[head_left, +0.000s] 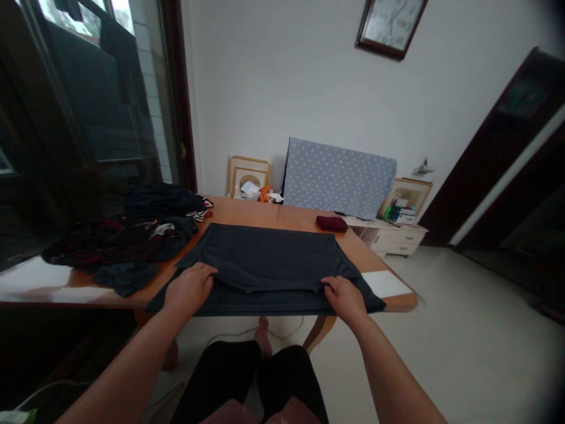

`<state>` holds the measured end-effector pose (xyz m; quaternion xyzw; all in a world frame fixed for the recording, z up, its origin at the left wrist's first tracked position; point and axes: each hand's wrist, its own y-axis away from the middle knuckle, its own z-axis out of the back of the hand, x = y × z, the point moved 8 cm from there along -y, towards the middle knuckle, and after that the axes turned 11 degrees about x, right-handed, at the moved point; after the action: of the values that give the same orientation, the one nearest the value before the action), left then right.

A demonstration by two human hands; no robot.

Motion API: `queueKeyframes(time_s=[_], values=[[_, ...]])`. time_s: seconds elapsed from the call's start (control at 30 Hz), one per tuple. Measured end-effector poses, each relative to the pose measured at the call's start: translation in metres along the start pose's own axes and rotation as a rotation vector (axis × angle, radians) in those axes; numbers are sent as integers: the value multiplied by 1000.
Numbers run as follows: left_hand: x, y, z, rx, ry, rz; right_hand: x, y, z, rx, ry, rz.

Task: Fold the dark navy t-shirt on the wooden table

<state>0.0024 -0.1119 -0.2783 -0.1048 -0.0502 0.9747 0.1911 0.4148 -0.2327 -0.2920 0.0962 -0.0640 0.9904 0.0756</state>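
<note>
A dark grey-blue garment [273,253], its kind not clear, lies spread on the wooden table [260,215] with one layer folded over another. My left hand [189,288] pinches the upper layer near its left side. At the right side, my right hand [344,297] pinches the same layer by its near edge between thumb and fingers. The lower layer reaches the table's front edge beneath both wrists.
Dark crumpled clothes [132,235] are piled on the table's left. A folded maroon cloth item [331,224] lies at the far right. Behind stand a dotted grey cloth cover [339,176], framed pictures [248,171] and a white cabinet [397,238].
</note>
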Motion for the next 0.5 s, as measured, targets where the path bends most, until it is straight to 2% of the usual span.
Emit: queueKeyframes(time_s=[0.1, 0.17, 0.27, 0.37, 0.43, 0.5], values=[[0, -3, 4, -38, 32, 48, -4, 0, 3, -49, -27, -24], [-3, -3, 13, -98, 53, 51, -8, 1, 9, -110, -59, -41], [-12, 1, 33, -222, 56, -21, -12, 7, 23, -235, -102, -20], [-18, 20, 45, -365, 39, -113, -12, 23, 30, -337, -102, 47], [-19, 35, 41, -412, 28, -169, -11, 36, 26, -346, -77, 86], [-18, 47, 29, -395, 12, -210, -11, 45, 17, -318, -46, 103]])
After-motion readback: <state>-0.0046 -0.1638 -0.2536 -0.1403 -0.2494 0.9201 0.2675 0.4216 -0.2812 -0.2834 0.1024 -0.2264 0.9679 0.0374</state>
